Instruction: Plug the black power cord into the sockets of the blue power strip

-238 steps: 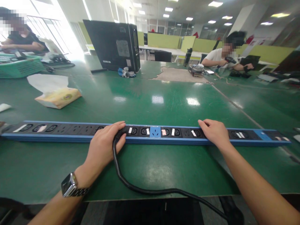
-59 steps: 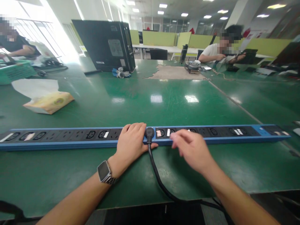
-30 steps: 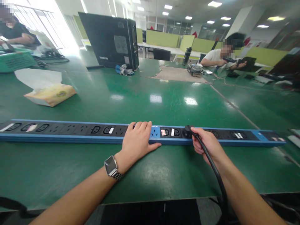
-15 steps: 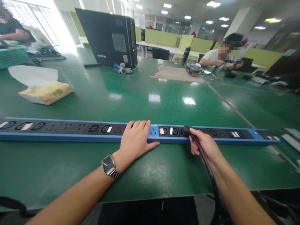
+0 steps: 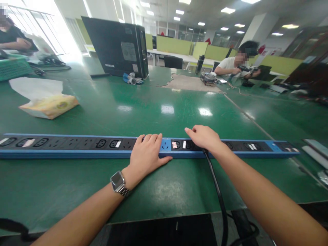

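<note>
A long blue and black power strip (image 5: 77,155) lies across the green table. My left hand (image 5: 146,150), with a watch on its wrist, rests over the strip left of the blue socket, fingers wrapped over its far edge and thumb on the near side. Above the strip, right of the stickered sockets, is my right hand (image 5: 205,136), its fingers curled and mostly hidden from view. A black cable (image 5: 216,184) runs from the strip beneath that hand down over the table edge; its plug is largely covered by the hand.
A tissue pack (image 5: 51,106) lies at the left, with a green basket (image 5: 14,66) behind it. Further back are a black computer case (image 5: 115,48), gloves (image 5: 132,79) and a bottle (image 5: 199,65). Another person (image 5: 230,66) sits at the back right.
My right hand has left the cable's plug and moved up and left over the strip. The plug stays at the strip. My left hand keeps its place on the strip.
</note>
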Demonstrator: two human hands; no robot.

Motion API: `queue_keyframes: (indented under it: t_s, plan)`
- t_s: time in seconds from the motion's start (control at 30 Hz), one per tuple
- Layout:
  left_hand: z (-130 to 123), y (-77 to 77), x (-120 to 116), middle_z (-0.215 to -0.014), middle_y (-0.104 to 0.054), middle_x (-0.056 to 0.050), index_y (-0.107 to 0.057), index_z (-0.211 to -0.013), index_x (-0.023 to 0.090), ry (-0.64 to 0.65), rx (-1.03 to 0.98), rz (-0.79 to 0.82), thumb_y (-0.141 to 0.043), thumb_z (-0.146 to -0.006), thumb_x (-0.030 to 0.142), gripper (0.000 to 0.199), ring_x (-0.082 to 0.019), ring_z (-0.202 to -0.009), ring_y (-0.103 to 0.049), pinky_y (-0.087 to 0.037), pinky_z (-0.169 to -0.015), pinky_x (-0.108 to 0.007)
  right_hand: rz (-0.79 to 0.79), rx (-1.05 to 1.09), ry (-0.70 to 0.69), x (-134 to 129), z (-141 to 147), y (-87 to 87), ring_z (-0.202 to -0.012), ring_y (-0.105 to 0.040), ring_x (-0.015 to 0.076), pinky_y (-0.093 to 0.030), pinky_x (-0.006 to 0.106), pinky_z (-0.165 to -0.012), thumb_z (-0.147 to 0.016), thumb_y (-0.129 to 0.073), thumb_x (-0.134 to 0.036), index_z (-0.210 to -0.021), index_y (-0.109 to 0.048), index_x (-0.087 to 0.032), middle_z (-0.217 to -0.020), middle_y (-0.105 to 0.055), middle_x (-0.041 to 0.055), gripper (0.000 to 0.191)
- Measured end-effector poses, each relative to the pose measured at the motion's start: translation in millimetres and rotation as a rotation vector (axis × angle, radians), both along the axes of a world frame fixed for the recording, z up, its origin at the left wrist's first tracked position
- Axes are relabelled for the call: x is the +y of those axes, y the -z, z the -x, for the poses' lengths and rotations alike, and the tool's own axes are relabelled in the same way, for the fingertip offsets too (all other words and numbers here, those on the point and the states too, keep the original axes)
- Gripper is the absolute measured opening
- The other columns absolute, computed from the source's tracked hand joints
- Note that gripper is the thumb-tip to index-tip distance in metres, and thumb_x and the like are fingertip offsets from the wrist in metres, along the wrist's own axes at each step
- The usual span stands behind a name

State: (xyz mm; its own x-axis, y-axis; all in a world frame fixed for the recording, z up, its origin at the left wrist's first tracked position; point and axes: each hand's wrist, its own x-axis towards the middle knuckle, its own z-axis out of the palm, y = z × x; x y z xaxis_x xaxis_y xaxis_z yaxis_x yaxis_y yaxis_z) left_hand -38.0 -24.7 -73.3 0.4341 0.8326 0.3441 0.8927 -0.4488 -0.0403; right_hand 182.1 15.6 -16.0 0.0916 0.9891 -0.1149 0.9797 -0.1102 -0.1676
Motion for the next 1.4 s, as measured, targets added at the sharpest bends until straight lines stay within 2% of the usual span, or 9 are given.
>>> queue_keyframes:
  t_s: [0.2, 0.47, 0.6, 0.7, 0.83, 0.97, 1.1, 1.27, 1.4]
  plan:
    - [0, 0.1, 0, -0.122, -0.061, -0.015, -0.049, -0.131, 0.012, 0.006, -0.007, 0.007, -0.059, -0.076, 0.066, 0.078, -0.033, -0.113, -0.052, -0.033, -0.100, -0.046, 0.077, 0.007, -0.006, 3, 8, 12.3, -0.101, -0.065, 0.0317, -0.046, 0.042, -0.082, -0.090, -0.021, -0.061, -0.092, -0.073, -0.018, -0.105, -0.070, 0.0165, 0.068]
    - [-4, -5.0, -2, -0.122, -0.060, -0.014, -0.049, -0.130, 0.014, -0.021, 0.003, 0.042, -0.062, -0.075, 0.064, 0.075, -0.032, -0.114, -0.052, -0.033, -0.100, -0.045, 0.050, -0.042, -0.014, 7, 10, 12.9, -0.096, -0.066, 0.0306, -0.047, 0.039, -0.077, -0.088, -0.029, -0.059, -0.087, -0.073, -0.018, -0.100, -0.071, 0.0166, 0.060]
    - [-28, -11.9, 0, -0.122, -0.060, -0.014, -0.051, -0.128, 0.014, 0.064, -0.024, 0.077, -0.060, -0.075, 0.066, 0.075, -0.031, -0.114, -0.051, -0.033, -0.101, -0.045, -0.029, 0.029, 0.026, 5, 8, 16.6, -0.089, -0.066, 0.0279, -0.046, 0.036, -0.074, -0.088, -0.029, -0.062, -0.078, -0.071, -0.019, -0.091, -0.072, 0.0142, 0.061]
    - [-54, -13.6, 4, -0.119, -0.061, -0.013, -0.053, -0.124, 0.016, 0.135, -0.048, 0.087, -0.061, -0.075, 0.064, 0.069, -0.030, -0.113, -0.051, -0.033, -0.101, -0.044, -0.194, 0.201, 0.060, -3, 1, 18.3, -0.083, -0.065, 0.0209, -0.044, 0.030, -0.072, -0.091, -0.026, -0.060, -0.078, -0.067, -0.022, -0.085, -0.071, 0.0082, 0.057]
    - [-77, -11.1, 10, -0.113, -0.062, -0.013, -0.055, -0.120, 0.015, 0.183, -0.055, 0.103, -0.063, -0.075, 0.060, 0.064, -0.030, -0.108, -0.053, -0.036, -0.097, -0.043, -0.321, 0.213, 0.104, -19, -13, 14.8, -0.078, -0.063, 0.0191, -0.041, 0.028, -0.068, -0.087, -0.040, -0.059, -0.086, -0.062, -0.021, -0.083, -0.070, 0.0060, 0.044]
    - [-85, -8.4, 11, -0.116, -0.060, -0.012, -0.046, -0.133, 0.018, 0.207, -0.056, 0.125, -0.063, -0.077, 0.058, 0.071, -0.030, -0.105, -0.055, -0.039, -0.090, -0.043, -0.183, 0.088, 0.102, -36, -25, 10.6, -0.080, -0.064, 0.0234, -0.040, 0.030, -0.066, -0.080, -0.048, -0.065, -0.107, -0.059, -0.019, -0.086, -0.069, 0.0101, 0.054]
    - [-88, -6.6, 10, -0.111, -0.061, -0.011, -0.043, -0.137, 0.020, 0.214, -0.022, 0.133, -0.063, -0.077, 0.059, 0.074, -0.031, -0.101, -0.056, -0.039, -0.084, -0.043, -0.069, 0.191, -0.046, -44, -29, 11.0, -0.074, -0.063, 0.0198, -0.042, 0.028, -0.067, -0.083, -0.052, -0.049, -0.118, -0.057, -0.018, -0.082, -0.068, 0.0069, 0.048]
    - [-89, -6.0, 10, -0.112, -0.060, -0.012, -0.041, -0.138, 0.017, 0.222, -0.004, 0.118, -0.064, -0.075, 0.061, 0.080, -0.031, -0.101, -0.055, -0.039, -0.082, -0.043, -0.060, 0.218, -0.131, -35, -31, 7.8, -0.075, -0.062, 0.0177, -0.041, 0.026, -0.065, -0.082, -0.052, -0.040, -0.091, -0.066, -0.017, -0.083, -0.070, 0.0061, 0.029]
    - [-89, -6.8, 10, -0.113, -0.060, -0.013, -0.044, -0.134, 0.018, 0.217, 0.001, 0.126, -0.064, -0.076, 0.058, 0.073, -0.031, -0.102, -0.054, -0.039, -0.083, -0.043, -0.010, 0.208, -0.161, -23, -34, 4.7, -0.080, -0.063, 0.0179, -0.042, 0.025, -0.070, -0.082, -0.053, -0.036, -0.085, -0.070, -0.016, -0.088, -0.072, 0.0067, 0.026]
